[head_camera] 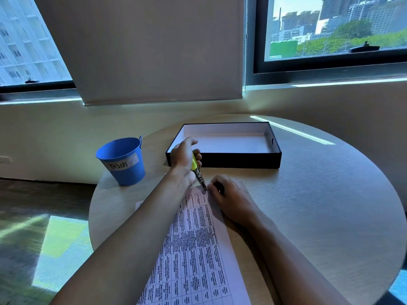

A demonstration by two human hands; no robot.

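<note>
A printed sheet [193,249] with a table of text lies on the round wooden table [319,205], reaching from the near edge toward the middle. My left hand [184,159] grips a yellow-handled staple remover [197,172] whose metal jaws point down at the sheet's far top corner. My right hand [229,197] rests on the sheet just right of the jaws, fingers curled and pinching the paper's corner. My left forearm hides part of the sheet's left side.
A black shallow box [224,160] with a white inside stands open behind the hands. A blue metal bucket [122,161] labelled "Trash" stands at the table's left edge. Windows and a lowered blind fill the wall behind.
</note>
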